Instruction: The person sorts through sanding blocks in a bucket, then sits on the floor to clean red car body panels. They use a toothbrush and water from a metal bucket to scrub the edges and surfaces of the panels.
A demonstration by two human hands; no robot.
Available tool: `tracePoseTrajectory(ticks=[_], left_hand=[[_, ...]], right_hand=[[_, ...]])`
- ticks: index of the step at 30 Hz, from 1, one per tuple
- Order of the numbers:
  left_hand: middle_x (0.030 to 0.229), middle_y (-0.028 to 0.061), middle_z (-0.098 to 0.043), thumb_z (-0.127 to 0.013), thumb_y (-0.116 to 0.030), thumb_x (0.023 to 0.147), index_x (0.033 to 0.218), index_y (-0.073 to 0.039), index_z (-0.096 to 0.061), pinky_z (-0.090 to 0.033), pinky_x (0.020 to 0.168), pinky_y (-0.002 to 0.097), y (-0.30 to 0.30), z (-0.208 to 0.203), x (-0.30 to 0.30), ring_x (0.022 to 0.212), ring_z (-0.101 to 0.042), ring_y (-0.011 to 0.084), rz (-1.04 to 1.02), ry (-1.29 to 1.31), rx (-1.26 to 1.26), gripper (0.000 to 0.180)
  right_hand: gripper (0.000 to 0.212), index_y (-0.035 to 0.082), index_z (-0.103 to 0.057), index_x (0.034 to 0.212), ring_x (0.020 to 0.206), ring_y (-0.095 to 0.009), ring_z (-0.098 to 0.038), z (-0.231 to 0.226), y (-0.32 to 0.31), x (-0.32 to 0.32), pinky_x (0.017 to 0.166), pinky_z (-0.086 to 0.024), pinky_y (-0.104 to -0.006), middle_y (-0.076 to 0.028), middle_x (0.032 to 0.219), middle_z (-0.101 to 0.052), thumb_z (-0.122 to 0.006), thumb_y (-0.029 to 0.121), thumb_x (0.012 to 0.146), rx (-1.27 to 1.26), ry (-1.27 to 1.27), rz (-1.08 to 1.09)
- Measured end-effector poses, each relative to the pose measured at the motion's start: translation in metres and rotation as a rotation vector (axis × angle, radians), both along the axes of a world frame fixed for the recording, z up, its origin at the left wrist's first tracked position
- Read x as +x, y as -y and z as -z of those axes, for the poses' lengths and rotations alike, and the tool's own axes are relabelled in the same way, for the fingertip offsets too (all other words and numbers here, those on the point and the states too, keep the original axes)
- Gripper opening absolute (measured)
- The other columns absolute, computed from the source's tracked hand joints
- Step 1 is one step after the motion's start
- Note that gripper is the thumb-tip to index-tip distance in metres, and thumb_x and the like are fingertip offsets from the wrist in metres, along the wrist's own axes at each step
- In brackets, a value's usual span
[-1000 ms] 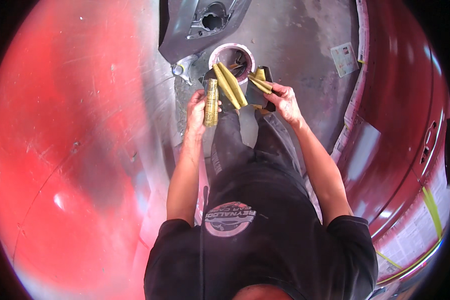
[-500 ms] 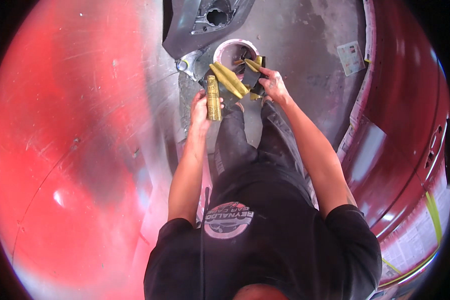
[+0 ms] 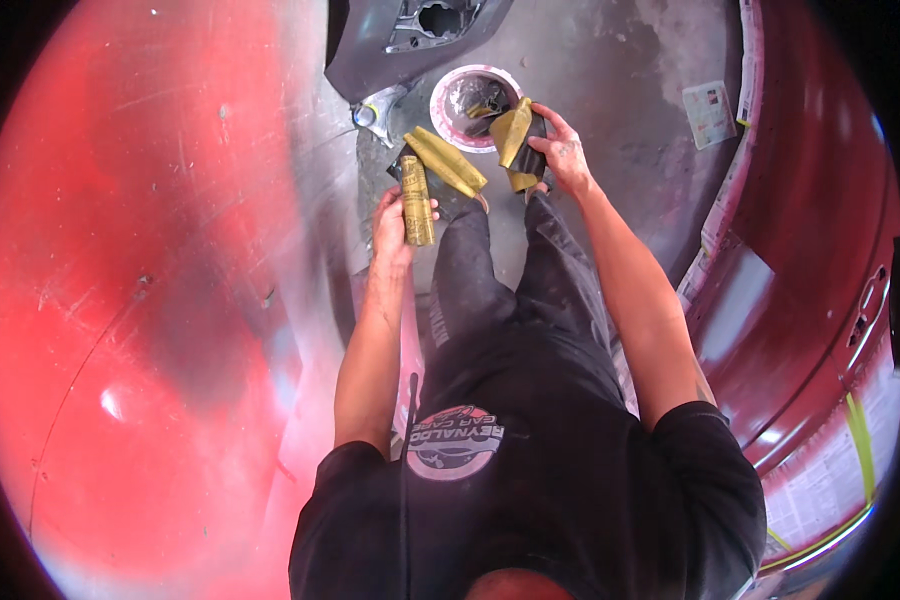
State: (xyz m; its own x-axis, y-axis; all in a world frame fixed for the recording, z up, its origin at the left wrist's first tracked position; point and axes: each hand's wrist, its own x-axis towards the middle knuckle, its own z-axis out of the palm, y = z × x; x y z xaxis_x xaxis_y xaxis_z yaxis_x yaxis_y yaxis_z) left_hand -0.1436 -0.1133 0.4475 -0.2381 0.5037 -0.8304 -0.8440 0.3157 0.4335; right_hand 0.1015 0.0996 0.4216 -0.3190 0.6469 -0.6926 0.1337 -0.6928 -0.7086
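My left hand (image 3: 391, 226) is closed on a narrow piece of sandpaper (image 3: 417, 205) with a printed yellow back, folded or wrapped into a flat bar. Beyond its far end is a second folded yellow sandpaper strip (image 3: 446, 162), with dark grit beside it; whether the same hand holds it I cannot tell. Between the fingers and thumb of my right hand (image 3: 564, 158) are curled sheets of sandpaper (image 3: 514, 133), yellow on the back and dark grey on the grit side. A round bucket (image 3: 442, 128) with a pinkish rim stands just beyond the sheets, with dark and yellow scraps inside.
A red and grey sanded car panel (image 3: 170, 330) curves along my left. On my right is a dark red car body (image 3: 810, 300) edged with masking paper. A dark grey molded part (image 3: 390, 62) lies ahead, and a printed sheet (image 3: 709, 115) lies on the floor.
My right hand has drawn the sandpaper sheets away from over the bucket, up and to the right, uncovering more of its inside. My left hand has shifted slightly left with its piece.
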Motion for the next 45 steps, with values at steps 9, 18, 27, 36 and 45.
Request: tracePoseTrajectory(ticks=[9, 18, 27, 36, 45], left_hand=[[0.098, 0.0191, -0.067, -0.049, -0.004, 0.098, 0.116, 0.0, -0.053, -0.064, 0.067, 0.0454, -0.012, 0.001, 0.004, 0.082, -0.074, 0.0334, -0.012, 0.062, 0.072, 0.019], [0.105, 0.018, -0.067, -0.052, -0.003, 0.099, 0.122, 0.0, -0.051, -0.065, 0.069, 0.043, -0.03, -0.01, 0.018, 0.085, -0.075, 0.0318, 0.151, 0.035, 0.062, 0.023], [0.104, 0.0203, -0.067, -0.047, 0.004, 0.093, 0.125, -0.003, -0.052, -0.065, 0.071, 0.0475, -0.04, -0.057, 0.034, 0.087, -0.074, 0.0381, 0.049, 0.228, 0.232, 0.033], [0.122, 0.0185, -0.068, -0.048, -0.002, 0.098, 0.139, -0.001, -0.051, -0.063, 0.086, 0.0458, -0.009, -0.064, 0.004, 0.099, -0.072, 0.0328, 0.088, 0.11, 0.34, 0.042], [0.119, 0.028, -0.065, -0.043, 0.004, 0.095, 0.135, 0.005, -0.043, -0.063, 0.084, 0.054, 0.01, -0.099, 0.004, 0.097, -0.072, 0.0405, -0.026, -0.062, 0.094, 0.04]], right_hand=[[0.06, 0.0, -0.051, 0.146, 0.099, -0.02, -0.071, -0.016, 0.0, 0.014, 0.088, -0.058, -0.0332, -0.015, 0.117, -0.07, -0.059, -0.004, 0.087, -0.137, -0.16, 0.102], [0.042, 0.001, -0.07, 0.125, 0.097, -0.019, -0.068, -0.053, 0.028, 0.039, 0.079, -0.055, -0.0326, -0.018, 0.115, -0.072, -0.06, 0.019, 0.088, 0.247, 0.196, -0.515], [0.036, -0.005, -0.07, 0.116, 0.083, -0.016, -0.065, -0.083, 0.062, 0.01, 0.074, -0.052, -0.0355, -0.007, 0.091, -0.072, -0.068, 0.02, 0.09, 0.106, 0.184, -0.347], [0.04, -0.006, -0.071, 0.105, 0.074, -0.017, -0.064, -0.122, 0.04, 0.03, 0.068, -0.051, -0.0368, -0.011, 0.08, -0.069, -0.075, 0.029, 0.085, 0.259, 0.404, -0.464], [0.046, 0.001, -0.074, 0.115, 0.094, -0.037, -0.075, -0.047, 0.04, 0.031, 0.083, -0.057, -0.0462, -0.024, 0.099, -0.075, -0.069, 0.037, 0.088, 0.722, 0.606, -0.743]])
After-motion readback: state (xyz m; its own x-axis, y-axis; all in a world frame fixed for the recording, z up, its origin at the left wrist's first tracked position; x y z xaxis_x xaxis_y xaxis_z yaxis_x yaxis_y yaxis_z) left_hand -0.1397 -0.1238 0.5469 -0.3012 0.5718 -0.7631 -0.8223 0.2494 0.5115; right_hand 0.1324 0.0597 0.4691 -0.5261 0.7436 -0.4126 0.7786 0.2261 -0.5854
